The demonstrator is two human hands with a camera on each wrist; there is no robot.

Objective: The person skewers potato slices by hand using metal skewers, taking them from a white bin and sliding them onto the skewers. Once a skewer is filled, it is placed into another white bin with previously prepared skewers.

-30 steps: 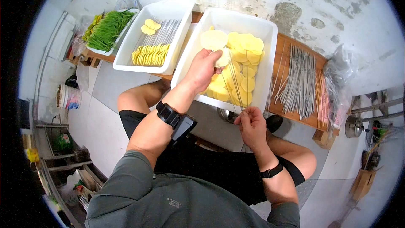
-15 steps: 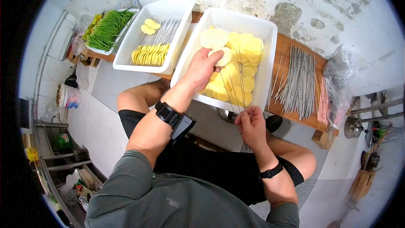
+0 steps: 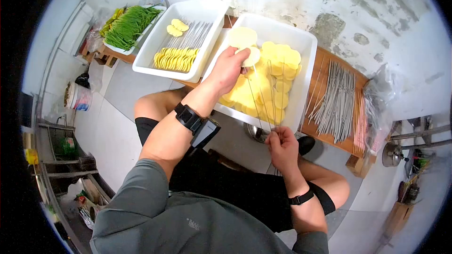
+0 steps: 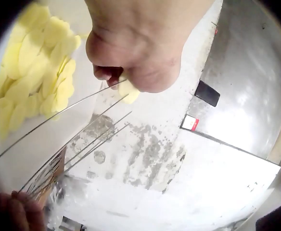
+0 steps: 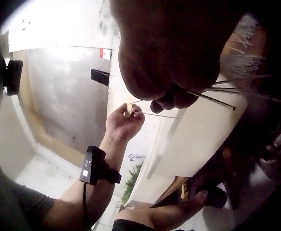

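My left hand (image 3: 226, 73) pinches pale yellow round slices (image 3: 251, 57), which look like potato, between thumb and fingers above a white tub (image 3: 308, 89). A larger slice (image 3: 242, 36) shows just beyond the fingertips. Lower and to the right, my right hand (image 3: 285, 150) grips the ends of several thin metal skewers (image 3: 270, 91), which fan out toward the tub. One skewer (image 4: 63, 109) reaches up to the slice in the left fingers in the left wrist view. Many loose slices (image 3: 278, 96) fill the tub beneath.
Left of the tub, a second white tub (image 3: 141, 68) holds skewered slices (image 3: 176, 59) in a row. Green stalks (image 3: 129, 28) lie in a tray at far left. On the wooden bench (image 3: 325, 134) at right are a pile of metal skewers (image 3: 336, 101) and a plastic bag (image 3: 381, 89).
The skewers in the right hand have spread from a tight bundle into a fan. The left hand still holds the slices, and the whole head view has shifted slightly.
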